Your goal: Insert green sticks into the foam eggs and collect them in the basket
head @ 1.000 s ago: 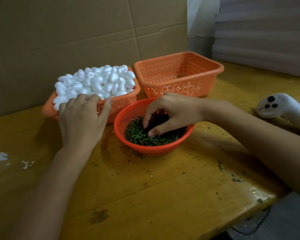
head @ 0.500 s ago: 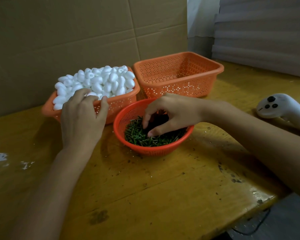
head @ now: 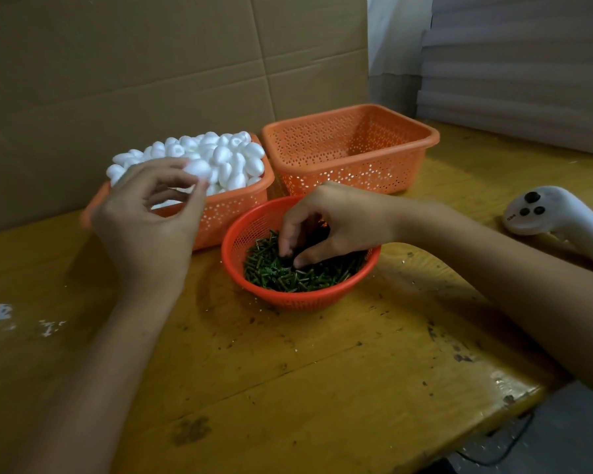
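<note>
My left hand (head: 148, 217) is raised in front of the left orange basket (head: 233, 206) and pinches one white foam egg (head: 198, 168) between thumb and fingertips. That basket is heaped with white foam eggs (head: 226, 155). My right hand (head: 326, 224) reaches down into the round red basket (head: 288, 299), its curled fingertips pinching among the green sticks (head: 288, 271); whether a stick is held is hidden. An empty orange rectangular basket (head: 350, 148) stands behind the red one.
A white handheld controller (head: 545, 213) lies on the wooden table (head: 288, 371) at the right. A cardboard wall (head: 151, 63) stands close behind the baskets. The table's front right corner drops off near my right forearm.
My left hand has lifted out of the egg pile and turned, now with one foam egg pinched in its fingertips. My right hand stays in the stick basket, fingers shifted slightly.
</note>
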`<action>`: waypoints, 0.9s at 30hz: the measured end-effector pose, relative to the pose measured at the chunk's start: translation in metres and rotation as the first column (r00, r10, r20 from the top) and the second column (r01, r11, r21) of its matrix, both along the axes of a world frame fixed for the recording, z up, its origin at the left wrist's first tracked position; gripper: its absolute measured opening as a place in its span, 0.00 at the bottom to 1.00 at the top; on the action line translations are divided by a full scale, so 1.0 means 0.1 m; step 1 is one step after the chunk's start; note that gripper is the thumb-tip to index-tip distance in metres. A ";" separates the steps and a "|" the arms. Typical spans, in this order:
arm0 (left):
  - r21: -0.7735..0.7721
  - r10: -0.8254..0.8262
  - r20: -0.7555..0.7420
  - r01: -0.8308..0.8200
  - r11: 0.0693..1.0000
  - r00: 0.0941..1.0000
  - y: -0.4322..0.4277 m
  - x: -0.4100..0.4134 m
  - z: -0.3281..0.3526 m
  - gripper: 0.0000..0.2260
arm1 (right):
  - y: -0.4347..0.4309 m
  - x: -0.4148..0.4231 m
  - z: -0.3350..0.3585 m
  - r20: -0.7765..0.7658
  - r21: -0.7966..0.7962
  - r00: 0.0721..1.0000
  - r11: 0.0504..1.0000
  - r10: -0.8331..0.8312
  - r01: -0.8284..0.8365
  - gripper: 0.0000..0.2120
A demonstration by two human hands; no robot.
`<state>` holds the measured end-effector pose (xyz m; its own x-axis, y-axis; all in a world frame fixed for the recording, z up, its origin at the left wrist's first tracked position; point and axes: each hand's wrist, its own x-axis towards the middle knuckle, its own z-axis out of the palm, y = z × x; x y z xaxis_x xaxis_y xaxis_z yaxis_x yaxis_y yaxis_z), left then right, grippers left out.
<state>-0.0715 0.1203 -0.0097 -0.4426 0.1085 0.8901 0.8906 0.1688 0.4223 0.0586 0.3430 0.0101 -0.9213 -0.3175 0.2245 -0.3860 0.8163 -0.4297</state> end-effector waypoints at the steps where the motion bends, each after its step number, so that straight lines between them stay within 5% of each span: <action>1: 0.032 -0.099 0.085 0.097 0.995 0.991 0.04 0.06 0.01 0.08 | 0.00 0.00 0.00 0.002 -0.011 1.000 1.000 0.000 0.000 0.11; 4: 0.088 -0.303 0.276 0.290 0.953 0.912 0.12 0.20 0.04 0.15 | 0.00 0.00 0.01 0.004 -0.017 1.000 1.000 0.000 0.000 0.11; 13: 0.088 -0.495 0.514 0.532 0.842 0.700 0.18 0.25 -0.06 0.12 | 0.00 0.00 0.01 0.006 -0.002 1.000 1.000 -0.006 0.007 0.09; 19: 0.011 -0.510 0.532 0.597 0.802 0.676 0.20 0.23 -0.07 0.18 | 0.00 -0.02 0.00 0.014 0.004 1.000 1.000 -0.005 0.005 0.09; 27: 0.012 -0.496 0.529 0.578 0.816 0.689 0.22 0.24 -0.11 0.10 | -0.01 -0.02 0.01 0.021 0.012 1.000 1.000 -0.021 0.021 0.09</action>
